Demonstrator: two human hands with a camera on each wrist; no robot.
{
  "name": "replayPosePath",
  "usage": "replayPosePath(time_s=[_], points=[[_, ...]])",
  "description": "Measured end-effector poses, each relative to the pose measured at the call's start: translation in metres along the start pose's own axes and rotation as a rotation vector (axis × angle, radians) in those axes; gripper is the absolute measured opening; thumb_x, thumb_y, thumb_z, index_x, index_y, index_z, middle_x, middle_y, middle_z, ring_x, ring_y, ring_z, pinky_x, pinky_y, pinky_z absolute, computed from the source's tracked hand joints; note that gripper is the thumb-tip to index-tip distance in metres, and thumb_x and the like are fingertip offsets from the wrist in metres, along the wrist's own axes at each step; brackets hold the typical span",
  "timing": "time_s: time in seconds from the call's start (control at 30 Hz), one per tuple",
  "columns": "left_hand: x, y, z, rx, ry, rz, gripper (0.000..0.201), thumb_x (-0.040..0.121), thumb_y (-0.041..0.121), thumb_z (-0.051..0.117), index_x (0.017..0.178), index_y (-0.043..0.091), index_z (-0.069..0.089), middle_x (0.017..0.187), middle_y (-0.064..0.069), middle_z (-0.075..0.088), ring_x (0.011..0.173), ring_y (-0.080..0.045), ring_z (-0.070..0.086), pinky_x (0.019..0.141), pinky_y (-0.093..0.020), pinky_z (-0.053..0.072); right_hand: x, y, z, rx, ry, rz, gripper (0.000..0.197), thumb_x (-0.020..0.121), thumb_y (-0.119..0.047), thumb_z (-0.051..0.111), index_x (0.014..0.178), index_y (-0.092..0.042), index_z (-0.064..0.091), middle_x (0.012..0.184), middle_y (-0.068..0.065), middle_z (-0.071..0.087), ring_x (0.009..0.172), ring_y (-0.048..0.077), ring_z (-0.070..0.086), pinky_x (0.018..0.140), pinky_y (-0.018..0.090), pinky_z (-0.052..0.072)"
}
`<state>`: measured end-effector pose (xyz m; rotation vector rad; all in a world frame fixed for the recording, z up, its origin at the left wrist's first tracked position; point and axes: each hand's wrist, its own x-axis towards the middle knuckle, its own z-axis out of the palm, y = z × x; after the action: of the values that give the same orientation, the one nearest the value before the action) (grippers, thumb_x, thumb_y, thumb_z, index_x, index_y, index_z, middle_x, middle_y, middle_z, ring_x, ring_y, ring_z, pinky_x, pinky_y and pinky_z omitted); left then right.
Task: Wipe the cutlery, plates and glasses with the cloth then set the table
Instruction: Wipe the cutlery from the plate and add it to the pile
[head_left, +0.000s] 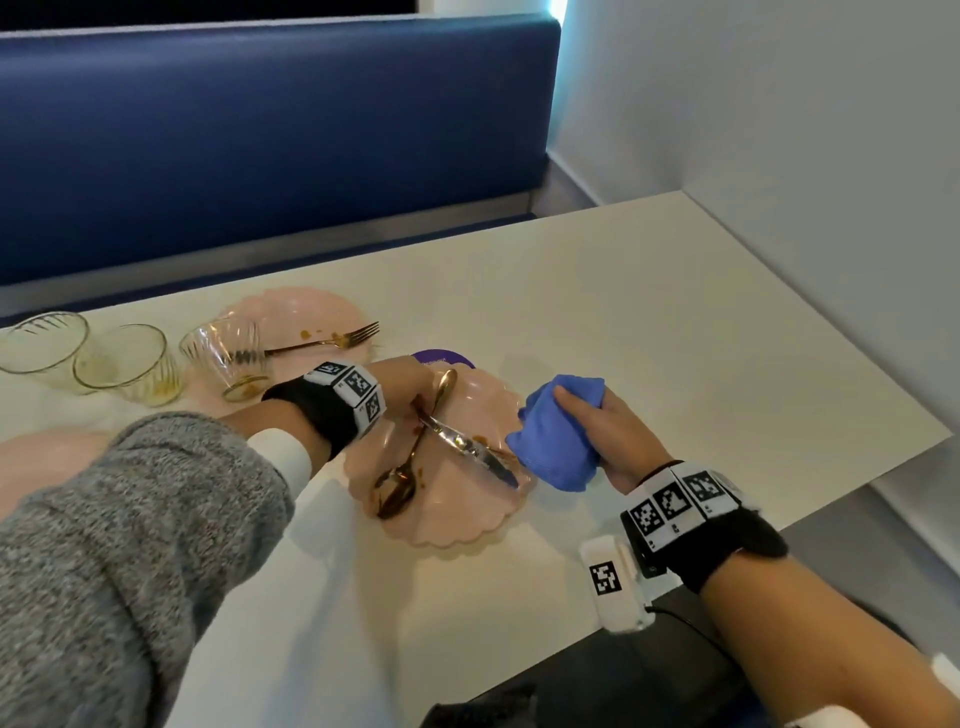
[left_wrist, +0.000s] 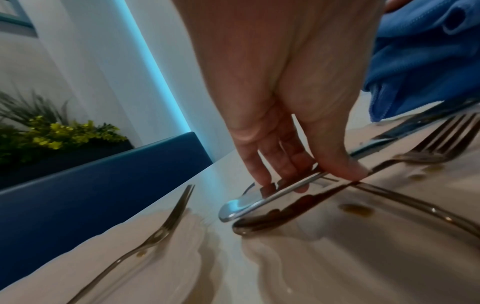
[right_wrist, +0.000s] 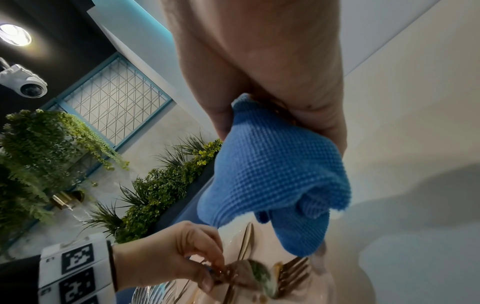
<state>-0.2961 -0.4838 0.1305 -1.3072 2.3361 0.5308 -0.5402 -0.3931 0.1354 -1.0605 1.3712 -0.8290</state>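
- Fingers of the left hand pinch the handle of a shiny silver table knife, its blade slanting away from them over a pale pink scalloped plate on the white counter.
- Beneath those fingers, a gold spoon with brown smears lies across the same plate, crossed by the knife.
- Right hand fingers curl round a bunched blue waffle-weave cloth, just beside the knife tip.
- Beyond the left fingers, a gold fork rests on a second pink plate.
- Left of that wrist stand three clear ribbed glasses, some with brown dregs.
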Motion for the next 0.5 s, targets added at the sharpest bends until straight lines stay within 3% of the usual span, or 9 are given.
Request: replayPosePath(time_s=[0.13, 0.3, 0.37, 0.43, 0.5], points=[[-0.021, -0.012, -0.001, -0.058, 0.065, 0.000, 0.019, 0.085, 0.012, 0.063, 0.101, 0.017, 0.072, 0.102, -0.004, 0.065, 0.092, -0.021, 0.058, 0.082, -0.023, 0.044, -0.003, -0.003, -0.004, -0.027, 0.000, -0.001, 0.034, 0.097, -0.031, 0.044, 0.110, -0.007, 0.064, 0.115, 0.016, 0.068, 0.113, 0.027, 0.062, 0.104, 0.049, 0.044], [-0.051, -0.010, 0.000, -0.293, 0.193, -0.123, 0.022, 0.088, 0.019, 0.062, 0.108, 0.012, 0.066, 0.099, -0.003, 0.062, 0.087, -0.017, 0.057, 0.080, -0.023, 0.044, -0.010, -0.004, 0.009, 0.022, 0.031, 0.065, 0.035, 0.100, -0.030, 0.041, 0.119, -0.008, 0.059, 0.120, 0.013, 0.065, 0.117, 0.027, 0.059, 0.105, 0.046, 0.044], [-0.062, -0.004, 0.004, -0.510, 0.227, -0.152, 0.013, 0.088, 0.018, 0.062, 0.098, 0.010, 0.065, 0.081, -0.002, 0.063, 0.070, -0.013, 0.058, 0.066, -0.021, 0.048, -0.014, -0.006, 0.025, 0.045, -0.014, 0.088, 0.037, 0.100, -0.034, 0.041, 0.121, -0.008, 0.059, 0.121, 0.012, 0.065, 0.117, 0.026, 0.060, 0.105, 0.045, 0.044], [-0.071, 0.009, 0.012, -0.729, 0.268, -0.132, 0.005, 0.088, 0.012, 0.061, 0.088, 0.007, 0.062, 0.067, 0.000, 0.059, 0.052, -0.008, 0.053, 0.051, -0.019, 0.044, -0.013, -0.009, 0.048, 0.065, -0.087, 0.109, 0.040, 0.099, -0.038, 0.041, 0.123, -0.011, 0.058, 0.122, 0.007, 0.065, 0.115, 0.022, 0.060, 0.103, 0.041, 0.046], [-0.076, 0.026, 0.023, -0.810, 0.363, -0.087, 0.005, 0.087, 0.004, 0.060, 0.083, 0.003, 0.061, 0.062, 0.004, 0.055, 0.051, -0.002, 0.049, 0.052, -0.021, 0.041, 0.015, 0.014, 0.065, 0.035, -0.133, 0.120, 0.054, 0.089, -0.057, 0.052, 0.130, -0.022, 0.051, 0.129, 0.003, 0.059, 0.122, 0.023, 0.055, 0.103, 0.045, 0.044]])
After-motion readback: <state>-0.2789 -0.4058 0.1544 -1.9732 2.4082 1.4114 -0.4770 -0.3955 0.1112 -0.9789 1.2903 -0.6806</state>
